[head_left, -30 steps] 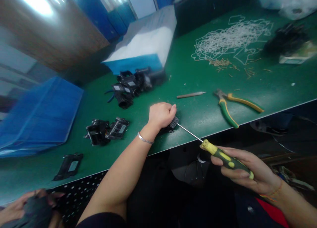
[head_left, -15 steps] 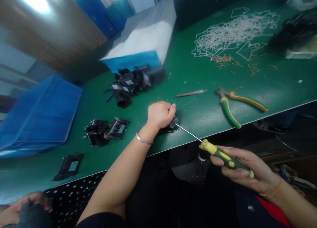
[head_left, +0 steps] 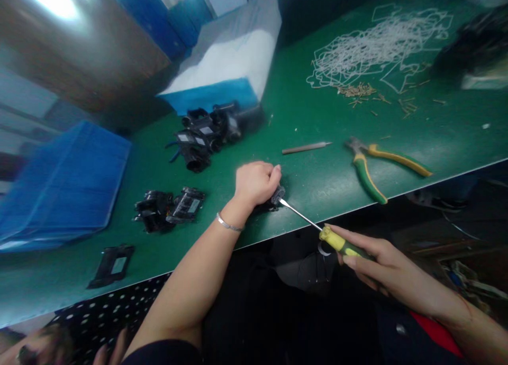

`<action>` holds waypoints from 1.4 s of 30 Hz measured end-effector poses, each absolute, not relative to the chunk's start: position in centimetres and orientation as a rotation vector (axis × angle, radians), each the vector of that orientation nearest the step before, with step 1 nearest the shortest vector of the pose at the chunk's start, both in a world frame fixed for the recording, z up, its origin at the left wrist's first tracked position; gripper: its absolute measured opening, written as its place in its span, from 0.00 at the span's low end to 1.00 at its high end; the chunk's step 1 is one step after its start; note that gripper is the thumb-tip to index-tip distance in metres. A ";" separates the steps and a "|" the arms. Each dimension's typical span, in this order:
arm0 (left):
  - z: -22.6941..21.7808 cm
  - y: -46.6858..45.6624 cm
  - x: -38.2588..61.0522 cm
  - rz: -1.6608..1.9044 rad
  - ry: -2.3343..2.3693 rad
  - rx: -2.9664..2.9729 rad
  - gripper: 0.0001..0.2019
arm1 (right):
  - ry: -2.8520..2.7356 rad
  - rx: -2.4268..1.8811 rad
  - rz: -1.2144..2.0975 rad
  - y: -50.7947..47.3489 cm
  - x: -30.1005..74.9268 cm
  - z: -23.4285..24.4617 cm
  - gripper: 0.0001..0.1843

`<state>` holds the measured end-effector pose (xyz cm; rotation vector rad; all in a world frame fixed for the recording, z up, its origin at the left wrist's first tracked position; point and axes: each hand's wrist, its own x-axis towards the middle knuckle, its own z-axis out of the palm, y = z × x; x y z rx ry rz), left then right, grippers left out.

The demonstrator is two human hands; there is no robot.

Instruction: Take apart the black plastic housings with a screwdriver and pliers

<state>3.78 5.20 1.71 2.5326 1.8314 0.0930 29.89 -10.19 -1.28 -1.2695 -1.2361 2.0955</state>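
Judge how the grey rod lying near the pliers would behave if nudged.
The rod looks round and slim, so it would probably roll on the flat green bench. It seems straight, so likely stiff. Its small size suggests it is light.

A green workbench (head_left: 436, 137) stands before blue wall panels (head_left: 178, 21), with glare at upper left.

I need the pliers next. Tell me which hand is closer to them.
Right. The right hand holds the screwdriver just below the table edge, under the pliers. The left hand presses a small black part farther left.
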 end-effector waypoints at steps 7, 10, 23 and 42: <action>1.7 5.2 3.8 0.098 1.833 2.537 0.29 | -1.339 -1.311 2.031 -10.1 30.0 -1.1 0.33; 1.7 5.2 3.7 0.102 1.821 2.537 0.29 | -1.324 -1.304 2.042 -10.1 30.1 -1.2 0.33; 1.7 5.2 3.7 0.101 1.830 2.531 0.28 | -1.295 -1.297 2.062 -9.7 29.8 -1.0 0.33; 1.7 5.2 3.7 0.104 1.833 2.523 0.29 | -1.265 -1.267 2.087 -9.5 30.0 -1.3 0.33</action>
